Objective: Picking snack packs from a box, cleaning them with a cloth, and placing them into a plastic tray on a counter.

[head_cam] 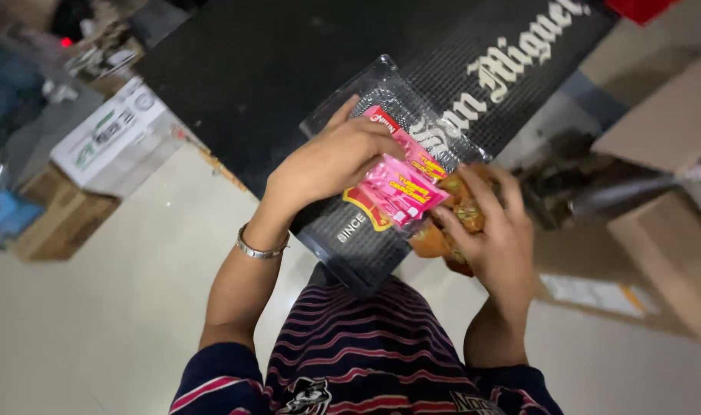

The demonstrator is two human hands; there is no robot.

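Grasping a pink sachet [402, 190] above the black mat [273, 69], left hand [331, 161] pinches its upper edge; right hand [492, 234] clutches orange-brown packets [446, 230] just beside the sachet.

One head-worn view, looking steeply down. Close on the hands [412, 192] over the black ribbed rubber worktop [273, 69]. Pale floor [112, 307] below.
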